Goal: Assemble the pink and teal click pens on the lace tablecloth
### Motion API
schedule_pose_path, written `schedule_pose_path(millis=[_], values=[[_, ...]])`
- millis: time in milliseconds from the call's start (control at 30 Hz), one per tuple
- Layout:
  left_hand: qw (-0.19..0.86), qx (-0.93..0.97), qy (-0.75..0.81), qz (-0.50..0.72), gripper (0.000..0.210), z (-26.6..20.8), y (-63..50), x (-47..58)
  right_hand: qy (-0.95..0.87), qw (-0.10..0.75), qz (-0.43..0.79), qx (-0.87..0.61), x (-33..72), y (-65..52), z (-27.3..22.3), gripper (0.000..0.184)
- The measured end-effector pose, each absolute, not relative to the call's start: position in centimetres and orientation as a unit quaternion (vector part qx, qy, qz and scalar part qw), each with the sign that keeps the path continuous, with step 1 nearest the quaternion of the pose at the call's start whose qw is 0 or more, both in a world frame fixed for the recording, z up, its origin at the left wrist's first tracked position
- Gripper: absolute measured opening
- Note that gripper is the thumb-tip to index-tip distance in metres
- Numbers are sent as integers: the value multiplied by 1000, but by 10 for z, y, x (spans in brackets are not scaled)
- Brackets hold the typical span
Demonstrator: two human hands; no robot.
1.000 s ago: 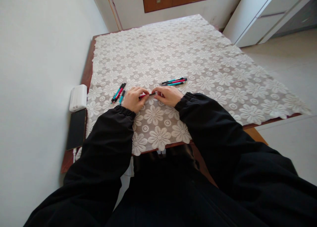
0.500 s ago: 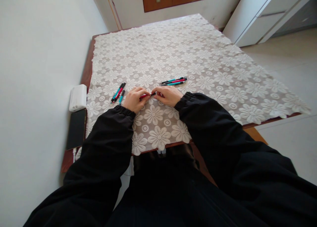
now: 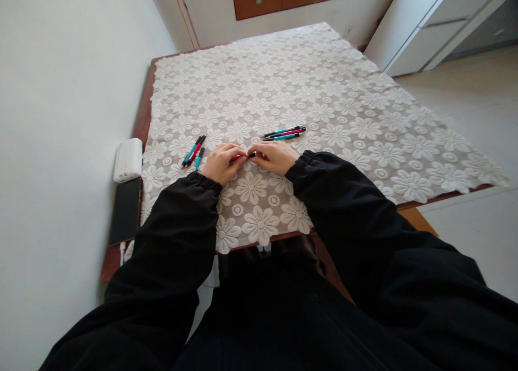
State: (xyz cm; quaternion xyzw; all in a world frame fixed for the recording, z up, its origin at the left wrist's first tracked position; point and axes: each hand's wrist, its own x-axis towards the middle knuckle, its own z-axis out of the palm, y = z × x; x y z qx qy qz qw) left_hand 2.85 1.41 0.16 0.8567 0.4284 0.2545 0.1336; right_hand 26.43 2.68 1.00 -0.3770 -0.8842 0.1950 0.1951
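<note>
1. The left hand (image 3: 222, 163) pinches the pen (image 3: 236, 157), held above the cloth (image 3: 259, 224) between both hands, presumably for steadiness.
2. The right hand (image 3: 274, 157) pinches the black part (image 3: 253, 154) at the pen's end, apparently for alignment; fingers mask whether the two join.
3. The left pens (image 3: 198, 159) and right pens (image 3: 289, 133) lie grouped near each hand, likely for easy reach.
4. Pens: slim, seemingly smooth plastic. Cloth: lacy, flower-patterned.

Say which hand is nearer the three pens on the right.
Right. The right hand is just on the person's side of the three pens; the left hand is farther away, to their left.
</note>
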Motion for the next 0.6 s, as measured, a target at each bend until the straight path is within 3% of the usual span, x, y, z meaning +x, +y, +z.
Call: schedule_pose_path(millis=[600], values=[[138,855,431,253,24,3,13,29,-890,183,190,-371,265,26,12,28]])
